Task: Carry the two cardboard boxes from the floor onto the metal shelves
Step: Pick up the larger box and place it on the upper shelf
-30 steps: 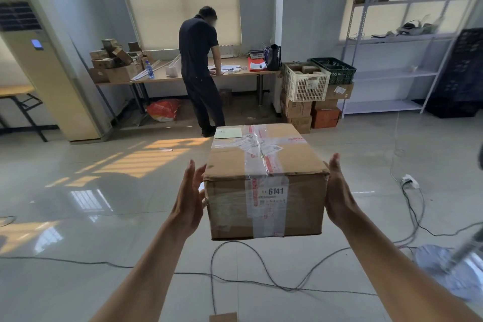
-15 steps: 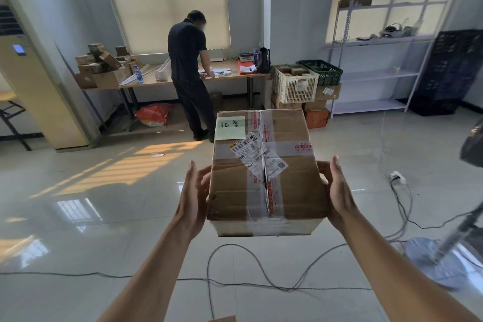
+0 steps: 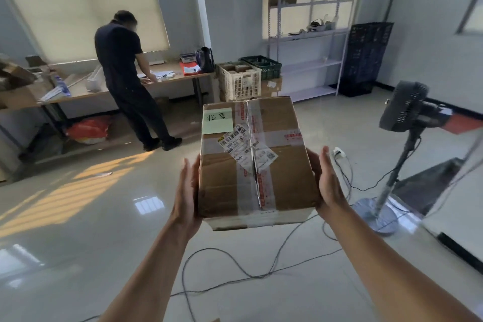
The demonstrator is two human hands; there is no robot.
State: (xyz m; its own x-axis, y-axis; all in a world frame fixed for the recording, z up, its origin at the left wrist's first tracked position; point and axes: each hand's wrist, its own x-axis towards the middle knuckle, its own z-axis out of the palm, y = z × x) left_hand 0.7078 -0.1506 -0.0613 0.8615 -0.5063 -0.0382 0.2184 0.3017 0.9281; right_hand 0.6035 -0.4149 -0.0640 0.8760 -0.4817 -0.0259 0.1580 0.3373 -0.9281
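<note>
**Op:** Glossy tile floor [image 3: 78,217], cables snaking across it, blinds lit behind. I've got the cardboard box [image 3: 257,162] up off the floor, clamped between my left hand [image 3: 187,191] and right hand [image 3: 326,185], palms flat on its two long sides, fingers reaching toward the underside.

**Spotter:** Where are the metal shelves [image 3: 308,65]?

**Op:** Straight ahead and a bit right, against the far wall, well apart from me. The box's long axis points about that way already. Neither grip is nearer.

**Spotter:** Obstacles?

**Op:** A standing fan [image 3: 403,107] to my right, crates [image 3: 240,81] left of the shelves, and someone at the surface [image 3: 167,77] further left. I'd judge the path between them is open.
</note>
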